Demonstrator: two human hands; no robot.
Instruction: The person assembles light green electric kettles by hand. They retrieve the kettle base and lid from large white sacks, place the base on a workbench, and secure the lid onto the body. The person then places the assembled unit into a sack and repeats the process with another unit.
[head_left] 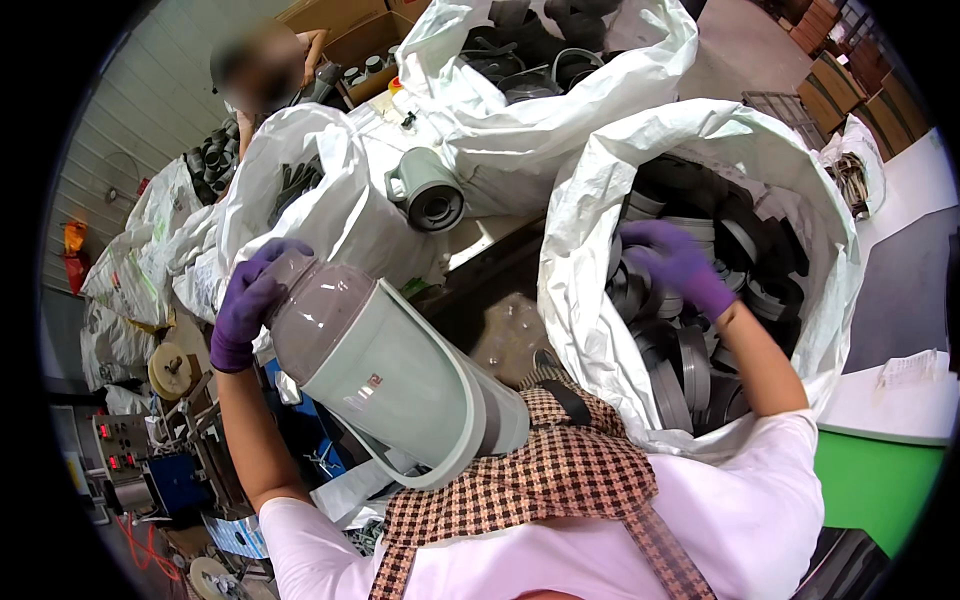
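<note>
My left hand (pixel 250 305), in a purple glove, is closed round the top end of a large pale grey-green jug (pixel 400 380). The jug has a smoky, glossy shoulder and a long handle, and lies tilted against my checked apron (pixel 530 455). At the right, my right hand (pixel 675 265), also gloved in purple, reaches inside a white woven sack (pixel 590 310). Its fingers are somewhat apart over dark grey curved plastic parts (pixel 690 370) that fill the sack. Its fingertips are partly lost among these parts, and no part is clearly in its grip.
Another grey-green jug (pixel 428 190) lies beyond my left hand. White sacks of dark parts (pixel 530 85) stand at the back and left. A person (pixel 265 75) works at the far left near a cardboard box (pixel 350 45). Machinery (pixel 150 465) is at lower left, a green-sided bin (pixel 870 480) at right.
</note>
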